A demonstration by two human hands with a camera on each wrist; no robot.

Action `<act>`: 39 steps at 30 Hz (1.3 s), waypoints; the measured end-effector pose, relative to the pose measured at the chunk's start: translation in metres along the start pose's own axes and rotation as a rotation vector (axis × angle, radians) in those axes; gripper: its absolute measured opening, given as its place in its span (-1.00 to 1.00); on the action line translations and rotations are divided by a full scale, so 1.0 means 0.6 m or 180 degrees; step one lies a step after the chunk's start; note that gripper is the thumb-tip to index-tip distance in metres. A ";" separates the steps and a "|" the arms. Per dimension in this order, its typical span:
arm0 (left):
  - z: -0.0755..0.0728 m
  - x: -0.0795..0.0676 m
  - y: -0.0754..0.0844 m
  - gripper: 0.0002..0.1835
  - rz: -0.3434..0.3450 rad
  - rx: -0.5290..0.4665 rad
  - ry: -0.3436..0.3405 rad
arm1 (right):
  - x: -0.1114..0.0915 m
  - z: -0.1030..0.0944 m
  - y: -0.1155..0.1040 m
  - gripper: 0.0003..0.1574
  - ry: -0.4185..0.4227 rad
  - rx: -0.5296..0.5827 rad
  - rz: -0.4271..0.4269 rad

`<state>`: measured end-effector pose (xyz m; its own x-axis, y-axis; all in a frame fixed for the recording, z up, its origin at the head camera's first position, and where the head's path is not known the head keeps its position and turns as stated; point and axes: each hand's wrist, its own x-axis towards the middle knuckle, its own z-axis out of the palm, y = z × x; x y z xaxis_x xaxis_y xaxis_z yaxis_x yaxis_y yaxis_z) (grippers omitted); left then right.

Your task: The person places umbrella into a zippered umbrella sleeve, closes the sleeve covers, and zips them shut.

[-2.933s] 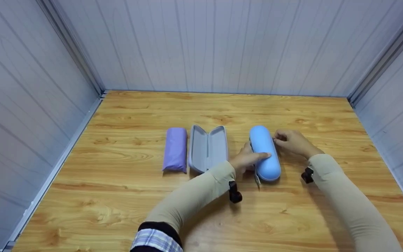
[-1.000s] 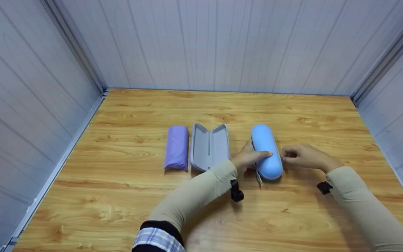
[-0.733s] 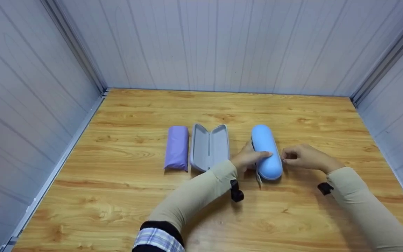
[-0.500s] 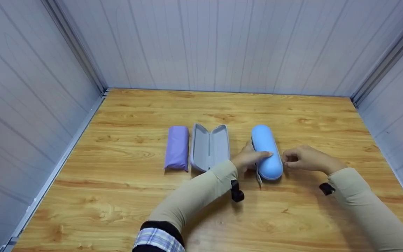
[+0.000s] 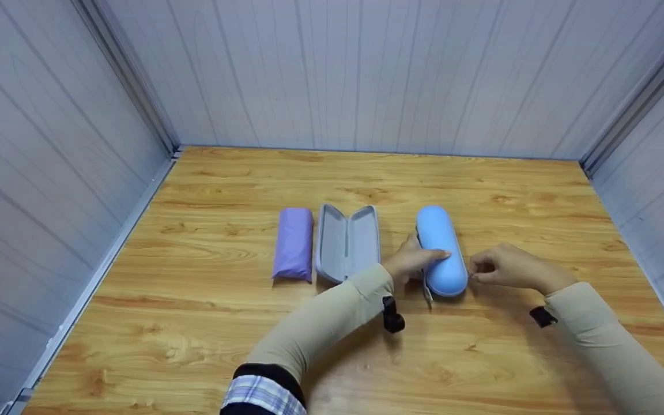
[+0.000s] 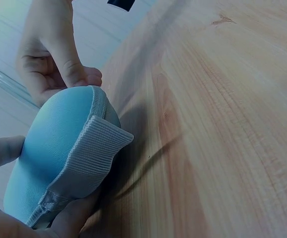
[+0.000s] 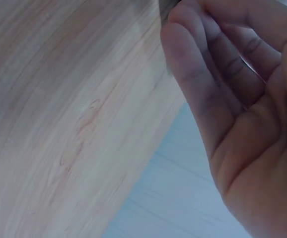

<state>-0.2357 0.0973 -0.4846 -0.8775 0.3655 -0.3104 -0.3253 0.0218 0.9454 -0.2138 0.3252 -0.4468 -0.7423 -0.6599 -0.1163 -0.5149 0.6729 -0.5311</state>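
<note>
A light blue hard glasses case (image 5: 437, 236) lies on the table, shut along its seam. My left hand (image 5: 408, 258) grips it from the left, thumb on top and fingers down the side. On its right edge my right hand (image 5: 508, 268) pinches the small zipper pull at the seam, which the fingertips mostly hide. In the left wrist view a grey ribbed tab (image 6: 91, 153) sticks out from the end of the case. The right wrist view shows the right hand's curled fingers (image 7: 198, 94), with the pinched tips at the top edge.
Left of the blue case stands a grey case (image 5: 361, 242), opened in a V with its lining showing. Beside that lies a purple wrapped pouch (image 5: 293, 242). Pale panel walls (image 5: 332, 75) border the wooden table (image 5: 193, 323) at the back and sides.
My right hand has slid along the right edge of the blue glasses case, from its far part toward the near end. The left hand keeps its grip and the case stays in place.
</note>
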 end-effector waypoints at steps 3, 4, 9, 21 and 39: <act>0.001 0.001 -0.001 -0.19 0.0001 -0.0007 0.0008 | -0.001 -0.001 -0.004 -0.81 -0.0027 -0.0015 -0.0018; 0.001 0.001 -0.001 -0.19 -0.0003 0.0000 0.0024 | -0.001 -0.001 -0.005 -0.82 -0.0038 -0.0015 -0.0031; 0.002 0.001 -0.002 -0.20 -0.0018 -0.0010 0.0049 | -0.004 -0.002 -0.012 -0.84 -0.0042 -0.0062 -0.0108; 0.008 -0.001 0.004 -0.09 -0.0043 0.0434 0.0315 | -0.006 0.010 -0.011 -0.82 0.0101 -0.0094 -0.0079; 0.019 0.005 0.009 0.08 -0.0136 0.0592 0.0405 | -0.016 0.013 -0.008 -0.90 0.0069 -0.0020 -0.0041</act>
<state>-0.2361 0.1090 -0.4792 -0.9055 0.2406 -0.3496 -0.3030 0.2104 0.9295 -0.2006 0.3257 -0.4497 -0.7448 -0.6610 -0.0913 -0.5270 0.6666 -0.5272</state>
